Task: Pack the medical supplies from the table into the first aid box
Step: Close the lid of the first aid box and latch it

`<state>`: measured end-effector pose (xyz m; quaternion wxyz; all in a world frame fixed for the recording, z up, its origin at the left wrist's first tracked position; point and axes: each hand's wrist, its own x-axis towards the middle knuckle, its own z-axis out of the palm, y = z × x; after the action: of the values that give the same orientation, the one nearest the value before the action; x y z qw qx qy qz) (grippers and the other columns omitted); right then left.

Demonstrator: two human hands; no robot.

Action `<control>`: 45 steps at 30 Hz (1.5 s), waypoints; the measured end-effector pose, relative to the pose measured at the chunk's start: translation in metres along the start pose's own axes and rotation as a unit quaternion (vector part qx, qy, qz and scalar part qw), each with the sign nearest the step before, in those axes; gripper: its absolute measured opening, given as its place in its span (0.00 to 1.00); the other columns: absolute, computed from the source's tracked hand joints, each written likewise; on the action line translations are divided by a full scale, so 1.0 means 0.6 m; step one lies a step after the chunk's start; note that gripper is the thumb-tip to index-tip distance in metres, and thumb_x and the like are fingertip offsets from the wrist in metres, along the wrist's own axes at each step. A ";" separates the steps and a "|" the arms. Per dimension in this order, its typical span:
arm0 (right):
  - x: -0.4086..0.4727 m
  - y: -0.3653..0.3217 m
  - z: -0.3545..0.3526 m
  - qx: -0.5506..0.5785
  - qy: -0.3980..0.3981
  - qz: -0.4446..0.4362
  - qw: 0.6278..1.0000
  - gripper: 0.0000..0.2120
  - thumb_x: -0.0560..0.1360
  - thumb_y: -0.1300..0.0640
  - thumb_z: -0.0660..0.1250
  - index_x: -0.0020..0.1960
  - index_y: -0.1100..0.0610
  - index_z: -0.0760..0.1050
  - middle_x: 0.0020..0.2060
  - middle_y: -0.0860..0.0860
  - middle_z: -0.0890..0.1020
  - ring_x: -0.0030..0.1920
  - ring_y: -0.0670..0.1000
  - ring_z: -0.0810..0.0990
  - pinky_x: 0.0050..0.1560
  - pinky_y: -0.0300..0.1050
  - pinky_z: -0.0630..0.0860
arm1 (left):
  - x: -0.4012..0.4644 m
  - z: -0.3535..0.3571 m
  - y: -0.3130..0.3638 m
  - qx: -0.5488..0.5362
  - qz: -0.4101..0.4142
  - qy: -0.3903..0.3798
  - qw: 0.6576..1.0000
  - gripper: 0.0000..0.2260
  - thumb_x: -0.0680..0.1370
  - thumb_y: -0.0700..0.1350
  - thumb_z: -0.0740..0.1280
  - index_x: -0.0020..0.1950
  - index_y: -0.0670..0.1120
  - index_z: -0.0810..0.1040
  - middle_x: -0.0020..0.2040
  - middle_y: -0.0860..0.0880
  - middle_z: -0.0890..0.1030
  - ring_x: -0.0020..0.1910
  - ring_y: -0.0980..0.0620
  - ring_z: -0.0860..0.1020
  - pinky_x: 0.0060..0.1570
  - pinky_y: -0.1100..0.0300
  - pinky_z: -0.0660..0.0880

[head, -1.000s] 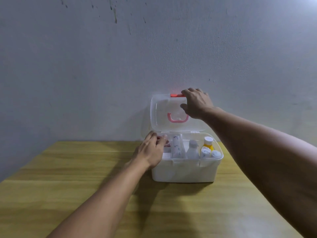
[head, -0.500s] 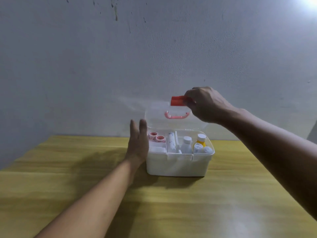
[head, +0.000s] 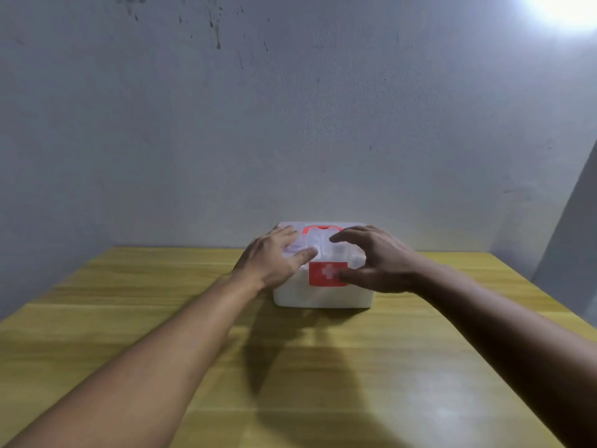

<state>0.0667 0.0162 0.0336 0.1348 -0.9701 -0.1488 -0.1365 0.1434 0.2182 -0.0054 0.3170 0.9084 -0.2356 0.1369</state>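
The white first aid box (head: 323,297) stands at the far middle of the wooden table (head: 290,367), its translucent lid down. A red latch (head: 326,273) with a white cross hangs over the box's front, and a red handle (head: 319,228) lies on the lid. My left hand (head: 274,258) rests flat on the left part of the lid with straight fingers. My right hand (head: 374,260) hovers at the lid's right front; its thumb touches the latch's right edge and its fingers arch above the lid. The supplies inside show only as pale blurs through the lid.
A grey wall (head: 290,124) rises right behind the box. The table's far edge meets the wall, and its right edge runs down past my right forearm. A bright light (head: 568,8) glares at the top right.
The lid has swung down from upright onto the box. My right hand came down with it to the front latch, and my left hand moved from the box's left side onto the lid.
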 end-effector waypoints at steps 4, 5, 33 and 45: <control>0.002 0.017 0.022 -0.024 -0.008 0.055 0.998 0.41 0.71 0.37 0.67 0.77 0.51 0.57 0.76 0.51 0.61 0.76 0.54 0.58 0.74 0.55 0.59 | -0.007 0.004 0.005 0.039 0.000 -0.003 0.999 0.40 0.67 0.61 0.74 0.73 0.48 0.66 0.76 0.52 0.64 0.76 0.57 0.56 0.75 0.56 0.57; 0.000 0.023 0.032 -0.043 -0.002 0.053 0.998 0.42 0.71 0.38 0.68 0.78 0.52 0.55 0.77 0.52 0.60 0.77 0.54 0.56 0.74 0.54 0.58 | -0.007 0.005 0.006 0.050 0.000 -0.002 0.999 0.41 0.65 0.60 0.75 0.74 0.48 0.65 0.76 0.52 0.64 0.76 0.56 0.56 0.74 0.56 0.56; -0.015 0.053 0.076 -0.113 0.048 0.040 0.992 0.42 0.74 0.59 0.71 0.79 0.57 0.49 0.78 0.51 0.55 0.78 0.51 0.49 0.73 0.46 0.61 | -0.010 -0.006 -0.006 0.116 0.043 -0.015 0.992 0.41 0.64 0.43 0.79 0.74 0.49 0.64 0.76 0.54 0.63 0.76 0.56 0.57 0.70 0.59 0.63; 0.058 0.099 0.091 -0.089 0.055 0.074 0.992 0.41 0.74 0.60 0.70 0.78 0.55 0.49 0.79 0.50 0.54 0.79 0.51 0.48 0.73 0.47 0.61 | 0.075 0.034 -0.027 0.090 0.020 -0.020 0.996 0.42 0.67 0.40 0.77 0.76 0.48 0.60 0.78 0.53 0.59 0.77 0.56 0.53 0.73 0.59 0.58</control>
<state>0.1302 -0.0132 -0.0193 0.0660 -0.9776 -0.0560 -0.1916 0.1923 0.2009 -0.0113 0.2261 0.9311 -0.2463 0.1457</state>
